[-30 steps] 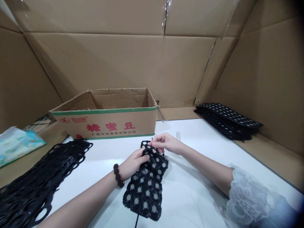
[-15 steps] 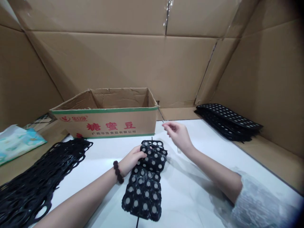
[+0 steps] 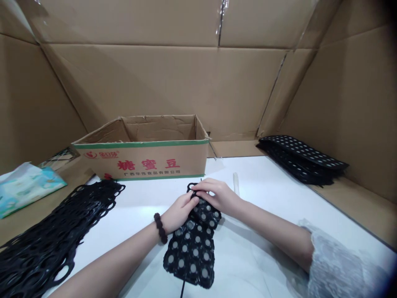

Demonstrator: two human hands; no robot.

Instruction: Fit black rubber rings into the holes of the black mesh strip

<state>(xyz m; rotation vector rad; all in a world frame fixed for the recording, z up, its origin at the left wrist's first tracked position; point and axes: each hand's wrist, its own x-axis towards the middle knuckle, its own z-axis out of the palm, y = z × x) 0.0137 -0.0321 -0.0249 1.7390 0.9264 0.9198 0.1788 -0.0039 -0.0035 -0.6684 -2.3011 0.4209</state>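
A black sheet dotted with pale grey discs (image 3: 192, 250) lies lengthwise on the white tabletop, its upper part folded over or lapped on the lower part. My left hand (image 3: 182, 212), with a dark beaded band on the wrist, grips the sheet's upper left edge, thumb on top. At the top end my right hand (image 3: 218, 194) has its fingertips pressed together on the sheet, close to my left thumb. What lies between those right fingertips is hidden. Open black rings (image 3: 191, 187) show at the sheet's far end. A thin black strip (image 3: 182, 287) sticks out from the near end.
A printed cardboard box (image 3: 164, 165) stands behind my hands. Black ring lattices (image 3: 62, 231) are piled at left, beside a tissue pack (image 3: 34, 186). Dotted black sheets (image 3: 300, 159) are stacked at right. A small clear tube-like piece (image 3: 236, 184) lies past my right wrist. Cardboard walls (image 3: 161, 82) surround the table.
My right hand has come down and left from above the table to the sheet's top end, uncovering the clear piece. My left hand keeps its hold. The view has shifted slightly.
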